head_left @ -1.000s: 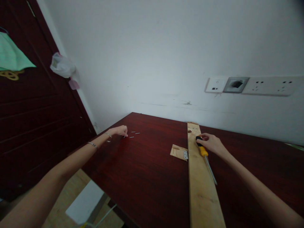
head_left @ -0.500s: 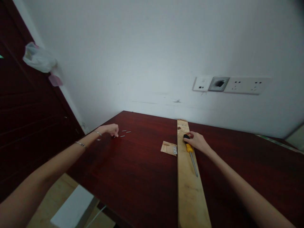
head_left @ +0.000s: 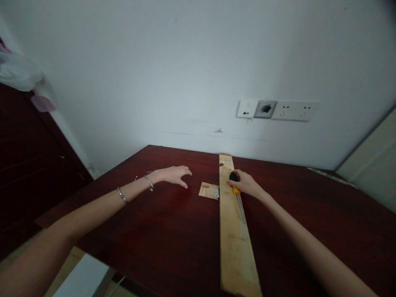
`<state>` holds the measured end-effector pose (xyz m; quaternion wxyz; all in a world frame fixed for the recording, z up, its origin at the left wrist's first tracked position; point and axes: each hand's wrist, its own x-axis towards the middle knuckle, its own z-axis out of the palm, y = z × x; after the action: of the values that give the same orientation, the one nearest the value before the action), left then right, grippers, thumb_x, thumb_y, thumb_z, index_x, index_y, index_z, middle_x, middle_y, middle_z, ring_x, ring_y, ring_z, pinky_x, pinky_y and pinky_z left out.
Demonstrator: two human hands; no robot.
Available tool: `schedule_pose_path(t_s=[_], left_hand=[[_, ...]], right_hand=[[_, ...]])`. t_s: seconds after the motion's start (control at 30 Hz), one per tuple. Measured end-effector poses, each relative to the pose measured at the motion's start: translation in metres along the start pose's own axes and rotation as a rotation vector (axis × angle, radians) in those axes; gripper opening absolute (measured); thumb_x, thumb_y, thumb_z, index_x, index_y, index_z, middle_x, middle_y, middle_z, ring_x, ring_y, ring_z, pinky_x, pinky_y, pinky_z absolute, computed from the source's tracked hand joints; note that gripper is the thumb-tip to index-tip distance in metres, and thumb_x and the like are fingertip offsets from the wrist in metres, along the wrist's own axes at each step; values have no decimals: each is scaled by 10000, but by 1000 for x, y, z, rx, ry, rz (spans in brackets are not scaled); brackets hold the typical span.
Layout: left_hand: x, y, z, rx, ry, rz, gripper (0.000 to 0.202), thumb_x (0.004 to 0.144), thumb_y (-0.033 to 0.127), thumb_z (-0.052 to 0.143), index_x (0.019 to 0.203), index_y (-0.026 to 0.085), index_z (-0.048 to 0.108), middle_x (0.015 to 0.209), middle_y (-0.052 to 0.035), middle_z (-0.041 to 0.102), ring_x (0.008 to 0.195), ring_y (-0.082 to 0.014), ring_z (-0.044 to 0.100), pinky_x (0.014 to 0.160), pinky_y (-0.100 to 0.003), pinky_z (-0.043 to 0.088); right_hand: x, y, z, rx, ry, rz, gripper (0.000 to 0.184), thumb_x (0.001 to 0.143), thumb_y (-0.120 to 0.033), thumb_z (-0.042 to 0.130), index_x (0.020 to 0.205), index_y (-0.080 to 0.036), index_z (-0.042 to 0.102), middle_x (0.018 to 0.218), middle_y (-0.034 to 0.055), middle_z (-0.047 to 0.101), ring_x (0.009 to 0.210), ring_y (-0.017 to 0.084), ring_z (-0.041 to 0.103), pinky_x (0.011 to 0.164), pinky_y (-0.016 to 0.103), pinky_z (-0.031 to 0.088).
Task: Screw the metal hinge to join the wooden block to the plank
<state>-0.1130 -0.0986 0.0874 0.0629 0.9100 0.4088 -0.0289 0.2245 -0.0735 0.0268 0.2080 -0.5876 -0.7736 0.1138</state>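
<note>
My right hand grips the black and yellow handle of a screwdriver, its metal shaft pointing toward me over a long wooden board. Left of the board lies a small wooden piece, with a metal hinge between it and the board's edge. My left hand hovers over the dark red table with its fingers apart and nothing visible in them. Behind its wrist a screw shows in part; my arm hides the others.
The dark red table meets a white wall with sockets. A flat strip lies at the far right. Below the table's left edge stands a white box. A plastic bag hangs at the left.
My left hand has moved right from the screws toward the small wooden piece, and its fingers have opened. My right hand still holds the screwdriver over the board. The view has shifted a little to the right.
</note>
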Motion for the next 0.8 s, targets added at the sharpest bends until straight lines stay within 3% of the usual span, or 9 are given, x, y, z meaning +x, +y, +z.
schedule_pose_path(t_s=[0.1, 0.17, 0.33, 0.57, 0.7, 0.8], left_hand=[[24, 26, 15, -50, 31, 164, 665, 735, 476, 679, 1262, 118, 488, 1255, -143, 502, 1169, -254, 442, 962, -310, 340], [35, 35, 24, -90, 60, 203, 683, 735, 490, 677, 1270, 116, 477, 1253, -143, 494, 1166, -256, 434, 981, -326, 329], [42, 42, 38, -225, 96, 224, 683, 733, 493, 683, 1261, 113, 475, 1217, -138, 511, 1134, -247, 453, 965, -329, 355], [38, 45, 50, -292, 138, 175, 634, 783, 437, 650, 1291, 115, 452, 1208, -147, 524, 1111, -240, 481, 950, -341, 377], [38, 48, 53, -260, 167, 170, 597, 784, 396, 639, 1286, 124, 461, 1171, -135, 537, 1076, -236, 495, 926, -335, 393], [37, 49, 53, -240, 197, 179, 579, 758, 362, 655, 1264, 143, 479, 1129, -111, 556, 1042, -232, 499, 911, -333, 401]], right_hand=[[-2, 1, -1, 11, -27, -1, 617, 719, -460, 633, 1214, -113, 506, 1050, 159, 625, 954, 258, 603, 818, 334, 456], [-3, 1, -3, 25, -46, 0, 640, 717, -459, 639, 1225, -103, 486, 1052, 161, 620, 945, 252, 603, 792, 323, 467], [-7, 2, -5, 40, -57, 32, 626, 762, -498, 576, 1241, -111, 466, 1005, 147, 613, 847, 229, 621, 713, 311, 484], [-11, 2, -7, 30, -48, -4, 551, 851, -507, 444, 1251, -129, 455, 1097, 158, 579, 1030, 250, 565, 841, 355, 452], [-22, -17, -16, -113, 37, -130, 499, 849, -403, 486, 1259, -120, 461, 1203, 176, 533, 1091, 285, 504, 918, 407, 404], [-32, -41, -20, -183, 10, -387, 472, 793, -215, 526, 1251, -107, 482, 1243, 157, 533, 1158, 293, 437, 973, 400, 364]])
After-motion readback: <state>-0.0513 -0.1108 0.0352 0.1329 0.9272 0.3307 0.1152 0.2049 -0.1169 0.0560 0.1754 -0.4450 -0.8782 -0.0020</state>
